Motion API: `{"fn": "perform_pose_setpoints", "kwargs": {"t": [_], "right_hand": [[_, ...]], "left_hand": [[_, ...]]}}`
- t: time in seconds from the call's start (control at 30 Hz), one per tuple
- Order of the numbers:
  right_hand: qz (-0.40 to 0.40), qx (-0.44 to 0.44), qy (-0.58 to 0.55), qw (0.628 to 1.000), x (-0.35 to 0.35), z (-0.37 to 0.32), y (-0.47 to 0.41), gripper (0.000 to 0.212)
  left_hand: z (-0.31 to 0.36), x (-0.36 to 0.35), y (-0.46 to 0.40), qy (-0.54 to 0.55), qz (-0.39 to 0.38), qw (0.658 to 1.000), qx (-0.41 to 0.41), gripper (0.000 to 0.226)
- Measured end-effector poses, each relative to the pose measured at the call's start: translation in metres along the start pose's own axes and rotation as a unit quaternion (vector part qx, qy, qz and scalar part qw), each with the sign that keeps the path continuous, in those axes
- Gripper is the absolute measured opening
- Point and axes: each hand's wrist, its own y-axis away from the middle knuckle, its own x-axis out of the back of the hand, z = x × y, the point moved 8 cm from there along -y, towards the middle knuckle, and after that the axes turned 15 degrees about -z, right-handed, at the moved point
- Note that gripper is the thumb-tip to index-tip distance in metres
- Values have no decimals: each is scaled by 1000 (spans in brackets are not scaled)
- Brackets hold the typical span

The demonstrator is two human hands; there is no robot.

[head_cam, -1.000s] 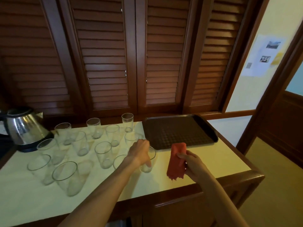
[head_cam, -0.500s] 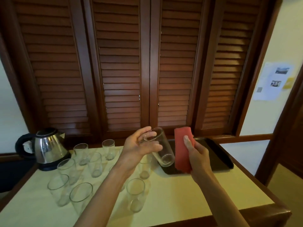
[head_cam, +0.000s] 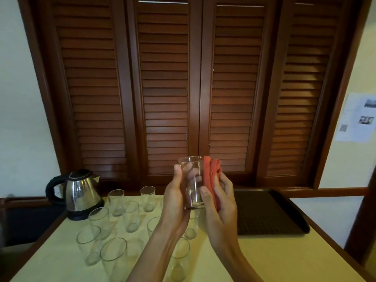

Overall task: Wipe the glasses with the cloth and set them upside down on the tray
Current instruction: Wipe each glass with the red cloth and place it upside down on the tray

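Observation:
My left hand (head_cam: pixel 176 200) grips a clear glass (head_cam: pixel 192 180), held upright in the air above the table. My right hand (head_cam: pixel 221 200) holds a red cloth (head_cam: pixel 211 176) and presses it against the right side of that glass. Several more clear glasses (head_cam: pixel 131 215) stand upright on the pale tabletop (head_cam: pixel 264 259) to the left and below my hands. The dark tray (head_cam: pixel 264 214) lies on the table to the right, with nothing on the part I can see.
A steel kettle (head_cam: pixel 81 192) on a black base stands at the table's back left. Brown louvred shutters (head_cam: pixel 183 88) fill the wall behind. The table's wooden edge runs along the right, with floor beyond it.
My left hand lifted a glass off the table and turned it upright. My right hand brought the red cloth up against its side. The view tilted upward.

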Motion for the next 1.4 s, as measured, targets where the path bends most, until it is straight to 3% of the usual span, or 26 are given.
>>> {"fn": "perform_pose_setpoints", "kwargs": {"t": [0.13, 0.3, 0.5, 0.67, 0.8, 0.97, 1.1, 1.27, 1.4], "right_hand": [[-49, -25, -71, 996, 2, 3, -28, 54], [-88, 16, -68, 994, -28, -9, 4, 55], [-65, 16, -73, 995, -22, -9, -39, 57], [-88, 85, 13, 992, -58, -14, -18, 55], [-59, 42, 29, 997, -47, -10, -60, 55], [-105, 96, 92, 986, -93, -7, -19, 54], [-72, 19, 57, 996, -67, 4, -66, 54], [-127, 94, 116, 981, -103, -4, -34, 55], [-60, 39, 125, 990, -76, -1, -85, 57]], "left_hand": [[-9, -13, 12, -94, 9, 996, -3, 48], [22, -4, 1, -156, 33, 987, -30, 65], [21, -8, -1, -154, 2, 988, -30, 48], [50, 25, -17, -80, 45, 992, -92, 33], [29, 23, -10, -94, 17, 993, -70, 39], [54, 60, -24, -37, 31, 995, -92, 34], [29, 50, -13, -68, 5, 996, -60, 43], [52, 72, -35, -41, 28, 997, -52, 56], [36, 59, -30, -90, -13, 995, -30, 54]]}}
